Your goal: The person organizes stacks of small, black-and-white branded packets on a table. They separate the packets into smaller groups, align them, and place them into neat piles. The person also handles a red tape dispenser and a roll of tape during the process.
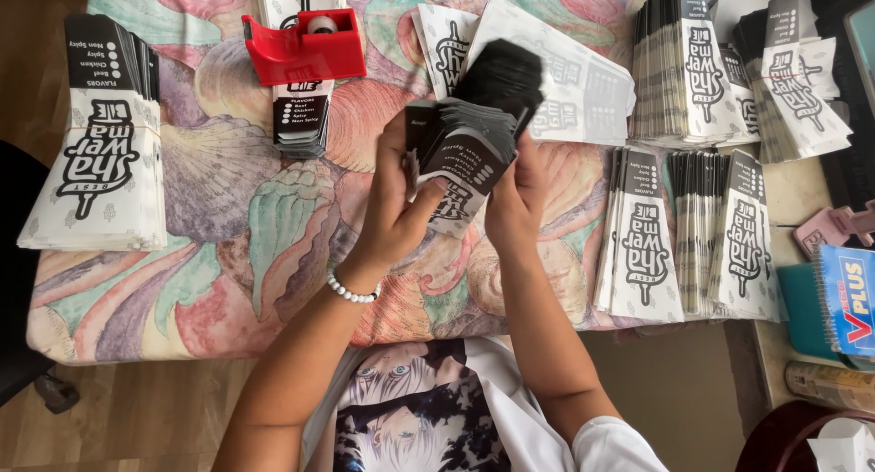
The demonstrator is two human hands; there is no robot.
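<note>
Both hands up over the middle of the table. My left hand grips a stack of paper sleeves, black and white, fanned at the top edge; thumb lies across the front, fingers wrapped behind. My right hand is closed on the right side of the same stack, fingers curled round its edge, thumb side hidden behind the paper. The stack is held tilted, clear of the cloth, just near of some loose white sleeves lying flat at the far side. White bead bracelet on my left wrist. The tablecloth shows big shell shapes in pink, green and purple. At the far left, a tall bundle of sleeves lies flat, its black band at the far end. Far of my left hand sits a red tape dispenser, resting on a smaller pile of sleeves. To the right, several bundles stand on edge in rows, packed close, with more bundles far of them. At the right edge, beside the table, a blue spiral notebook. Wooden floor at near left.
</note>
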